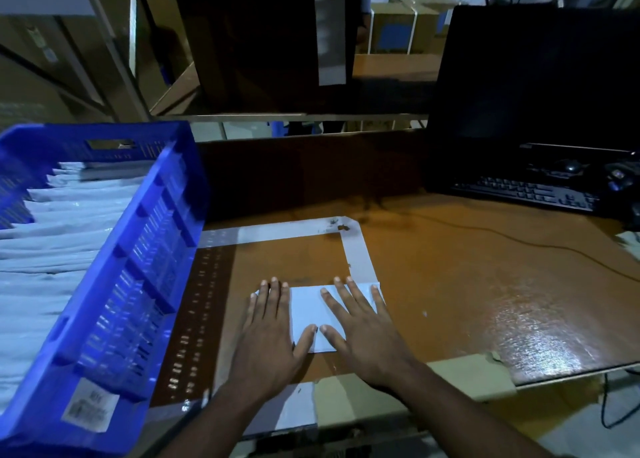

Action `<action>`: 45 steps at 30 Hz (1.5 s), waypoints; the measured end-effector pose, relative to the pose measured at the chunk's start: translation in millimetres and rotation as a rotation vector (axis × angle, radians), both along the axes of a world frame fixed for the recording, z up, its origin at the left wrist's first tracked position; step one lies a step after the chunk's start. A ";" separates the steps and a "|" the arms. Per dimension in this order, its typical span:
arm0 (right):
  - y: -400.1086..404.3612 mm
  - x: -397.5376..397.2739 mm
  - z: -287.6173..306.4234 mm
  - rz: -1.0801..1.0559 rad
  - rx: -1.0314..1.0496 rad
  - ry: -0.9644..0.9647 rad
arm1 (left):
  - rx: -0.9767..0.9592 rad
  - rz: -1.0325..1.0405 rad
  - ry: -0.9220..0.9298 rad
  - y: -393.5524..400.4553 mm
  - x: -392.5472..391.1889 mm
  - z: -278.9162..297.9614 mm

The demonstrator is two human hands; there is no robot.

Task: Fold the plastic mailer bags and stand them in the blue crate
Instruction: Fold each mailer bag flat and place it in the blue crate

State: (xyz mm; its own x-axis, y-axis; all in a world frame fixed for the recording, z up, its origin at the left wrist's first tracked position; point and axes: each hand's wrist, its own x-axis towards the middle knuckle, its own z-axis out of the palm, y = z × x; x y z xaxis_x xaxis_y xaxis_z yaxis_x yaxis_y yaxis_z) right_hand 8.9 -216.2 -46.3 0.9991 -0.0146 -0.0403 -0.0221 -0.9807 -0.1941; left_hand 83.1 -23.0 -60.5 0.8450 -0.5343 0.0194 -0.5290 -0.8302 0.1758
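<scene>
A folded white mailer bag lies flat on the brown table, near its front edge. My left hand presses its left part with straight, spread fingers. My right hand lies flat on its right part, thumb tips of both hands nearly meeting. The blue crate stands at the left, with several folded white mailer bags standing in a row inside it.
White tape strips mark a rectangle on the table behind the bag. A black monitor, keyboard and mouse sit at the back right, with a cable running across the table. Shelving with cardboard boxes stands behind.
</scene>
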 end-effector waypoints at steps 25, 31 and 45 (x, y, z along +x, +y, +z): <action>6.1 -12.7 -0.9 0.126 0.020 0.025 | -0.039 -0.168 -0.014 19.6 -14.6 -7.0; 6.9 -16.2 2.6 0.081 0.123 0.059 | -0.043 -0.201 -0.005 23.0 -10.2 -3.4; 12.9 -17.5 0.5 0.013 0.094 0.013 | 0.016 -0.215 -0.033 6.9 -9.7 1.2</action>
State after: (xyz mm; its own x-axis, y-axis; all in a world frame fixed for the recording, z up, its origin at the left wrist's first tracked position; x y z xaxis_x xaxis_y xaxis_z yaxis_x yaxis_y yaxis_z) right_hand -8.6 -203.3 -45.9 0.9986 0.0027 -0.0535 -0.0127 -0.9584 -0.2852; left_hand 73.4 -16.1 -59.4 0.7106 -0.7027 0.0357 -0.6995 -0.7001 0.1434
